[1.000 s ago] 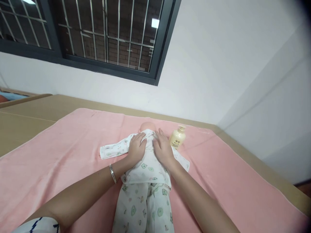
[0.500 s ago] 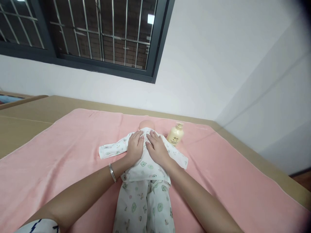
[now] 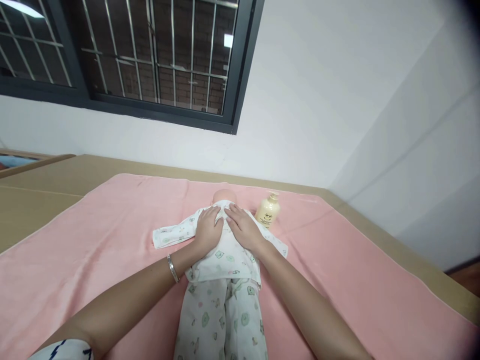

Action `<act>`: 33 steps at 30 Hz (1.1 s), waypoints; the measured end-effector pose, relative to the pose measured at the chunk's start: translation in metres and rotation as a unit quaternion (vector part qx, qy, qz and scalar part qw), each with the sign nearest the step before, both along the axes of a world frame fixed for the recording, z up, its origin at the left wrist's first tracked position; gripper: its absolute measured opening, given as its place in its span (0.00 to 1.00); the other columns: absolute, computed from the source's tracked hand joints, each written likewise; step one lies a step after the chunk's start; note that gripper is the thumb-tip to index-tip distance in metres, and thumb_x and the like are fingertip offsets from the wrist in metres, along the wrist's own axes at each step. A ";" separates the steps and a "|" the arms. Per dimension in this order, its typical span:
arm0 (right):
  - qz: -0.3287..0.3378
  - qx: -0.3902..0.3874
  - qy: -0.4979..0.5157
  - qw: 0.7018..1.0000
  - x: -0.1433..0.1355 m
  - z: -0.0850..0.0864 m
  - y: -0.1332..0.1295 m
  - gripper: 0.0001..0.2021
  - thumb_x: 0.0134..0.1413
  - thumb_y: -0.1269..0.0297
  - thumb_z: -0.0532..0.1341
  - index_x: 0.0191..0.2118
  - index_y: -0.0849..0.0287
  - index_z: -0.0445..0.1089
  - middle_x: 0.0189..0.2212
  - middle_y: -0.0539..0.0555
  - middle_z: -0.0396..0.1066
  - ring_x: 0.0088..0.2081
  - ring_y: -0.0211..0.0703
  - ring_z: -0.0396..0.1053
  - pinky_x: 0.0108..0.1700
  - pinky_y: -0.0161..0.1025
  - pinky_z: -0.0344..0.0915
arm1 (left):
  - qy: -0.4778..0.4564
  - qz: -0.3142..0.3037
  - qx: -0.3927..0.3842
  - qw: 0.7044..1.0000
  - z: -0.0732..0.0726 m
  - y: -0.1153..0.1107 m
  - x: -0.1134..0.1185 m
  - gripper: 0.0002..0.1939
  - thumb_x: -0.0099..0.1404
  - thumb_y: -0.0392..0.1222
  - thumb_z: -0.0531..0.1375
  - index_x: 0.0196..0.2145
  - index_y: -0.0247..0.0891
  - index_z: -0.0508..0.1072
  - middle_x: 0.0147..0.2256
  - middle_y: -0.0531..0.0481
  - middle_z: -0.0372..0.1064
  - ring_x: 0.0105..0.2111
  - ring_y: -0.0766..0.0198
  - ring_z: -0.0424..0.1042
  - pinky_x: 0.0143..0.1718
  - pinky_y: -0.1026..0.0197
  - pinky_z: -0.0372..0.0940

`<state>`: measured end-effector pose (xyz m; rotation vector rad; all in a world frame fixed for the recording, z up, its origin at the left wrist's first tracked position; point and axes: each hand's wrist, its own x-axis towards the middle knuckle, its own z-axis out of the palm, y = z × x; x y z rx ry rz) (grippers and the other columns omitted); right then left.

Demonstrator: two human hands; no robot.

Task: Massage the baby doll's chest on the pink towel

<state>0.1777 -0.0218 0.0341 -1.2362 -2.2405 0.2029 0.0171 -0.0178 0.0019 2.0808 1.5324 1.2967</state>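
Note:
A doll [image 3: 225,260] in a white top and trousers with small green prints lies on a pink cloth [image 3: 123,220], its head at the far end and its sleeves spread sideways. My left hand [image 3: 208,230] rests flat on the left of its upper body, fingers extended. On the right of the upper body lies my right hand [image 3: 243,227], palm down, its fingers stretched towards the collar. Neither hand holds anything. A pale yellow pump bottle [image 3: 267,210] stands by the doll's right-hand sleeve.
The cloth covers much of a tan wooden surface [image 3: 101,165], which meets a white wall [image 3: 180,147]. A dark-framed window [image 3: 157,107] with metal bars is above. A wooden edge with something blue shows at the far left.
The camera view has tilted slightly, so the window and wall sit lower in the picture. Both hands stay on the doll's upper body, with only slight shifts.

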 end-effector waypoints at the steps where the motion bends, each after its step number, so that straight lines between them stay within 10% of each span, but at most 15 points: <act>1: -0.016 0.007 0.012 1.000 0.002 0.006 0.000 0.24 0.67 0.60 0.48 0.63 0.61 0.65 0.66 0.59 0.57 0.68 0.50 0.52 0.69 0.54 0.49 | 0.027 -0.001 -0.008 1.000 0.002 -0.002 0.001 0.22 0.68 0.38 0.49 0.56 0.34 0.70 0.59 0.40 0.68 0.61 0.53 0.64 0.66 0.45 0.55; 7: -0.092 0.097 0.123 0.983 0.029 0.066 -0.015 0.25 0.63 0.64 0.48 0.63 0.58 0.66 0.64 0.54 0.61 0.65 0.47 0.58 0.68 0.50 0.54 | 0.100 -0.049 -0.039 0.993 0.026 -0.035 0.007 0.26 0.68 0.42 0.52 0.61 0.32 0.66 0.65 0.38 0.59 0.68 0.46 0.52 0.68 0.37 0.43; 12: -0.196 0.110 0.208 0.952 0.070 0.092 -0.016 0.26 0.60 0.62 0.51 0.62 0.62 0.66 0.64 0.58 0.60 0.66 0.51 0.57 0.67 0.52 0.54 | -0.104 -0.246 -0.072 0.961 0.075 -0.062 0.026 0.24 0.63 0.42 0.58 0.57 0.39 0.71 0.61 0.44 0.66 0.64 0.51 0.59 0.69 0.45 0.46; 14: -0.221 0.087 0.222 0.946 0.082 0.089 -0.008 0.26 0.60 0.62 0.51 0.62 0.63 0.66 0.63 0.60 0.62 0.66 0.51 0.58 0.67 0.51 0.54 | -0.256 -0.294 -0.169 0.905 0.094 -0.056 0.040 0.22 0.63 0.44 0.59 0.54 0.38 0.73 0.59 0.42 0.68 0.63 0.50 0.62 0.67 0.47 0.52; 18: -0.222 0.049 0.147 0.963 0.089 0.074 0.009 0.29 0.59 0.67 0.48 0.65 0.67 0.60 0.66 0.61 0.56 0.69 0.48 0.51 0.70 0.50 0.47 | -0.520 -0.341 -0.406 0.670 0.120 -0.017 0.073 0.26 0.68 0.50 0.51 0.57 0.30 0.68 0.60 0.33 0.64 0.62 0.51 0.64 0.61 0.50 0.62; 20: -0.224 0.031 0.075 0.971 0.088 0.067 0.014 0.30 0.59 0.72 0.46 0.67 0.68 0.56 0.68 0.62 0.52 0.70 0.47 0.46 0.71 0.52 0.41 | -0.602 -0.313 -0.424 0.600 0.126 0.004 0.087 0.32 0.69 0.52 0.47 0.64 0.28 0.59 0.65 0.32 0.56 0.65 0.54 0.59 0.60 0.55 0.64; 25: -0.255 0.035 -0.086 0.962 0.083 0.065 0.010 0.28 0.60 0.74 0.45 0.66 0.72 0.57 0.67 0.65 0.54 0.70 0.48 0.47 0.71 0.55 0.34 | -0.658 -0.280 -0.435 0.548 0.128 0.030 0.108 0.40 0.70 0.55 0.43 0.70 0.24 0.40 0.71 0.34 0.38 0.71 0.57 0.41 0.62 0.58 0.61; 33: -0.298 0.047 -0.161 0.940 0.078 0.070 0.003 0.27 0.62 0.72 0.46 0.65 0.67 0.59 0.66 0.63 0.57 0.69 0.49 0.50 0.70 0.60 0.26 | -0.662 -0.285 -0.450 0.528 0.123 0.033 0.117 0.41 0.69 0.54 0.45 0.69 0.22 0.42 0.69 0.30 0.44 0.68 0.56 0.51 0.54 0.61 0.68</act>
